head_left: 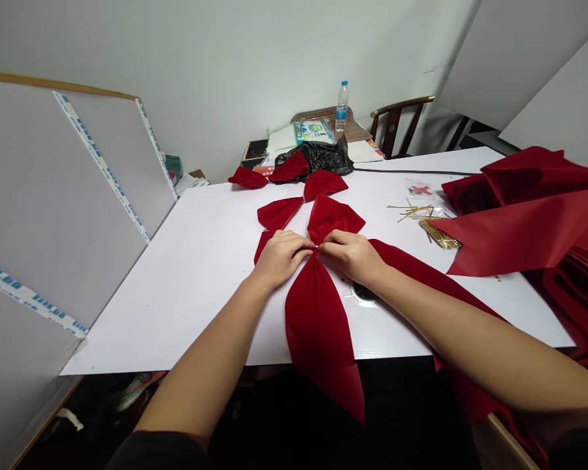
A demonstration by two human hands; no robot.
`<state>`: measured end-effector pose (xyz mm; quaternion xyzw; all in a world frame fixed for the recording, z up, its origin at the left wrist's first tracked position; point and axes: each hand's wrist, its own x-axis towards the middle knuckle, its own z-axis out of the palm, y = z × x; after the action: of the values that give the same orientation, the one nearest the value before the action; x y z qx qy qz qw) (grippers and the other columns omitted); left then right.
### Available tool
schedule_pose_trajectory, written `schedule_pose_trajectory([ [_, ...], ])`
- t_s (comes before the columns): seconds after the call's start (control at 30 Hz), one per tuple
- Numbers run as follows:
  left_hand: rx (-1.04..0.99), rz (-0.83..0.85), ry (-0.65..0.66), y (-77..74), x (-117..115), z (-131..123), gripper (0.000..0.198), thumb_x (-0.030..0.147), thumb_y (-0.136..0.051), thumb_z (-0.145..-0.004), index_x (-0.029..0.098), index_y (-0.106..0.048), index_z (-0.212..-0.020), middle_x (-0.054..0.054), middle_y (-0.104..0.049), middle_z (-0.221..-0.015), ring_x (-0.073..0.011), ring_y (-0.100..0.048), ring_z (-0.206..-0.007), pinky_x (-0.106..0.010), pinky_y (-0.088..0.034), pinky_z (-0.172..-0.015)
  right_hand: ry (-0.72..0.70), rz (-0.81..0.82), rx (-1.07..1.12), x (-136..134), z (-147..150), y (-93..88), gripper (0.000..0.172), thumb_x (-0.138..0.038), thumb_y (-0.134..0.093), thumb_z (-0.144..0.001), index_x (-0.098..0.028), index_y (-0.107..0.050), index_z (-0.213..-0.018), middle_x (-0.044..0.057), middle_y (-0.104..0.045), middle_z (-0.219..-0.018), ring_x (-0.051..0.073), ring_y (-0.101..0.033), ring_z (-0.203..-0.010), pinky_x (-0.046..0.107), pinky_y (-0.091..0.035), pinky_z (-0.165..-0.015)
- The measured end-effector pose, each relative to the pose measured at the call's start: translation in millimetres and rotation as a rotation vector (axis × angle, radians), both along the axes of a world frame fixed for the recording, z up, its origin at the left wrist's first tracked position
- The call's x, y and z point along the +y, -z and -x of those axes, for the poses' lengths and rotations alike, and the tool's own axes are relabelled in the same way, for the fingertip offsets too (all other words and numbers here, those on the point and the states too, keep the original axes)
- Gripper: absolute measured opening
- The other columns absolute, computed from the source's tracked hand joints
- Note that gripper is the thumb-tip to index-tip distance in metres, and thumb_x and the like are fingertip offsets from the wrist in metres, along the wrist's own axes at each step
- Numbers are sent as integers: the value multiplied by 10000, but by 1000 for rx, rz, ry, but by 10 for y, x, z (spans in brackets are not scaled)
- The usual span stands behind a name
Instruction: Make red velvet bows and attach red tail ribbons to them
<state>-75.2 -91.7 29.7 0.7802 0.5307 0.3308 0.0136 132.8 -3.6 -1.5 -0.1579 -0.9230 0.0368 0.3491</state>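
A red velvet bow [318, 307] lies pointing away from me, gathered at its middle, its long lower tail hanging over the table's front edge. My left hand [285, 256] pinches at the gathered middle from the left side. From the right, my right hand [353, 254] is closed the same way. Between the fingertips shows a small, light bit of twist tie [317, 247], mostly hidden by the fingers. Beyond the hands lie more tied red bows, one [280, 212] just past my left hand and another [289, 168] farther back.
The white table [176, 287] carries a bundle of gold twist ties [441, 235] at right, beside draped red velvet cloth [524, 228]. A black plastic bag [326, 156] and a water bottle [342, 108] stand behind. A white panel [93, 163] borders the left.
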Motion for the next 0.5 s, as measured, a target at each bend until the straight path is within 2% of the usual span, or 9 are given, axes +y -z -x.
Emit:
schedule_pose_trajectory([
  [0.13, -11, -51, 44, 2, -4, 0, 99, 206, -660, -982, 214, -755, -957, -24, -809, -982, -205, -729, -920, -397, -498, -902, 31, -50, 17, -21, 9, -24, 299, -239, -474, -1079, -166, -759, -1026, 72, -683, -922, 135, -595, -753, 247, -434, -635],
  [0.3, -24, -57, 46, 22, 1, -3, 158, 174, -615, -981, 215, -746, -902, -20, -809, -953, -198, -733, -902, -398, -506, -904, 52, -65, 30, -49, 17, -47, 306, -253, -486, -1082, -175, -715, -1269, 117, -705, -1136, 162, -669, -874, 269, -513, -670],
  [0.5, -51, -126, 86, 37, 14, -13, 165, 191, -624, -982, 216, -752, -881, -26, -811, -932, -194, -746, -889, -396, -526, -885, 1, -99, 46, -61, 32, -75, 326, -215, -452, -1090, -146, -748, -1206, 126, -724, -1238, 212, -675, -1016, 334, -567, -807],
])
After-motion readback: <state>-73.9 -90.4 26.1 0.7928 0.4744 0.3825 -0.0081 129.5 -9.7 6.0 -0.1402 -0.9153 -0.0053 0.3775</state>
